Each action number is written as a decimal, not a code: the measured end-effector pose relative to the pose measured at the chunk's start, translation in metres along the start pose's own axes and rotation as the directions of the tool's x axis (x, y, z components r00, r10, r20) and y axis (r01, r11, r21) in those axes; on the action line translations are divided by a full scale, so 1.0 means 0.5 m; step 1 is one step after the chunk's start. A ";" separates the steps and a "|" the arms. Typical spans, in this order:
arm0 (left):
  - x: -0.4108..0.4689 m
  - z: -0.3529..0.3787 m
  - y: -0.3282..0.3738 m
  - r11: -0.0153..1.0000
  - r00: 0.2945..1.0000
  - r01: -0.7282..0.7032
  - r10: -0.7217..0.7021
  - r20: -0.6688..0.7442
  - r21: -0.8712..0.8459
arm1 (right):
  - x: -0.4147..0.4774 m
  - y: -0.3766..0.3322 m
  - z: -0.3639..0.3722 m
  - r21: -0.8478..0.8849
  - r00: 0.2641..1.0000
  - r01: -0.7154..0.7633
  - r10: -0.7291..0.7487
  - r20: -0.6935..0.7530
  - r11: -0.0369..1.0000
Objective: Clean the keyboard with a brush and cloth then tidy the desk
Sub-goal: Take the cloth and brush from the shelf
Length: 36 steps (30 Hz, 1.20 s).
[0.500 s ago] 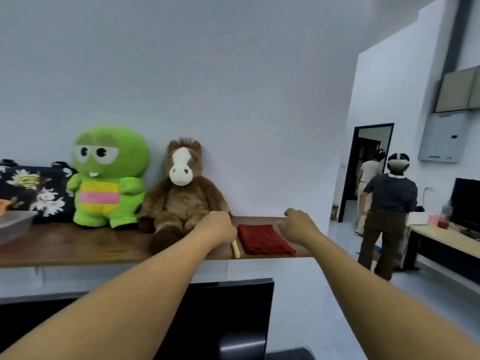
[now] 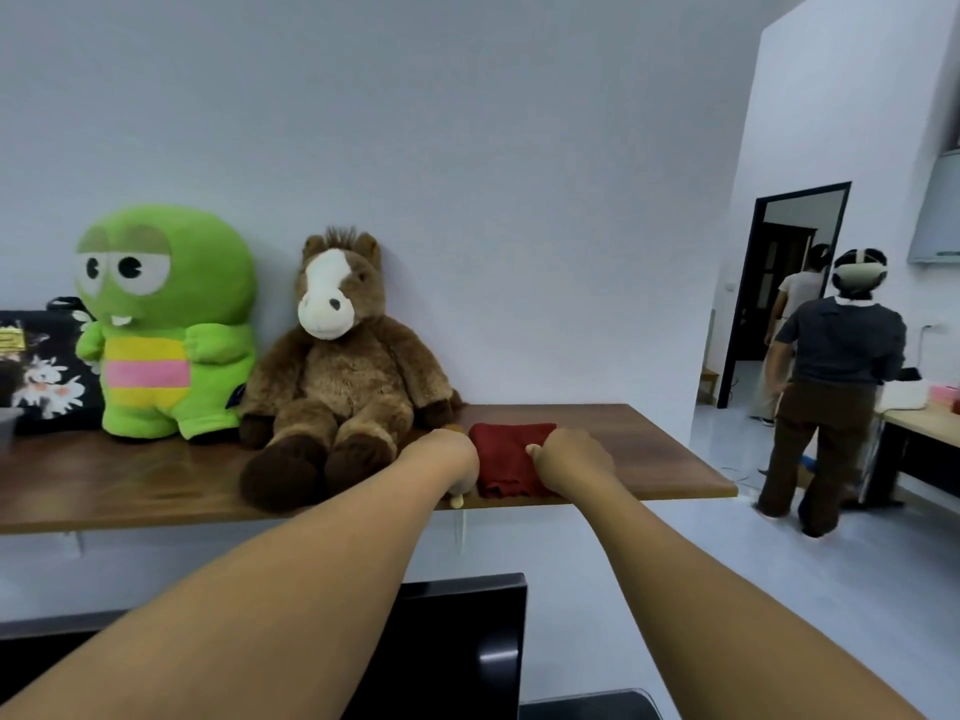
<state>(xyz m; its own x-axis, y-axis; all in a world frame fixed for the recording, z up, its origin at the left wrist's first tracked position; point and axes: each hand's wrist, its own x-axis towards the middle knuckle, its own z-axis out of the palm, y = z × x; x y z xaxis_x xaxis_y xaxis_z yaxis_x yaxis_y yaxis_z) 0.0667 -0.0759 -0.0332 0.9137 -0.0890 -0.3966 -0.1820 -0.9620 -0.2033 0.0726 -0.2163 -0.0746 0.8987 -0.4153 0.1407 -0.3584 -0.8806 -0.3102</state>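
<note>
A folded dark red cloth (image 2: 506,462) lies on the wooden shelf (image 2: 649,459), right of the plush toys. My right hand (image 2: 571,462) rests on its right side with fingers closed on the fabric. My left hand (image 2: 449,459) is curled over a pale yellow brush handle (image 2: 457,500), whose end pokes out below the hand at the shelf's front edge. The brush head is hidden under the hand. No keyboard is in view.
A brown plush horse (image 2: 337,376) and a green plush figure (image 2: 166,324) sit on the shelf to the left, beside a black floral bag (image 2: 36,366). A black monitor top (image 2: 462,641) is below. Two people (image 2: 826,397) stand at the right near a doorway.
Both hands have come down onto the shelf. The right hand has moved left onto the red cloth and closed on it. The left hand has settled over the brush handle.
</note>
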 end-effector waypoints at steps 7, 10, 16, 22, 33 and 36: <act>-0.049 -0.026 0.012 0.984 0.974 -0.168 0.157 -0.161 -0.058 | -0.023 0.010 -0.041 0.137 0.989 0.124 -0.110 -0.102 0.983; -0.120 -0.055 0.027 0.896 0.897 -0.341 0.220 -0.383 -0.283 | -0.042 0.040 -0.105 0.139 0.976 0.141 -0.114 -0.187 0.980; -0.305 -0.010 0.093 0.632 0.793 -0.574 0.272 -0.545 -0.521 | -0.179 0.162 -0.204 0.077 0.955 0.130 -0.104 -0.276 0.988; -0.427 0.252 0.133 0.555 0.782 -0.621 0.390 -0.485 -0.554 | -0.450 0.340 -0.085 0.178 0.961 0.037 0.013 -0.275 0.983; -0.394 0.882 0.135 0.692 0.948 0.042 0.199 0.247 -0.721 | -0.877 0.400 0.386 0.421 0.987 -0.114 0.052 0.154 0.900; -0.384 0.940 0.133 0.700 0.934 0.144 0.137 0.330 -0.699 | -0.900 0.398 0.447 0.416 0.964 -0.139 0.026 0.266 0.899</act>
<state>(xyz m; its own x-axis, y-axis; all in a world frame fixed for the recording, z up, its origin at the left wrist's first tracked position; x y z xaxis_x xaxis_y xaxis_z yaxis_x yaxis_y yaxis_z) -0.2915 -0.0016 -0.3915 0.7084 -0.1302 -0.6937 0.2584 -0.8667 0.4267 -0.3468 -0.1536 -0.4097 0.9241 -0.3619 -0.1228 -0.3417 -0.6385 -0.6896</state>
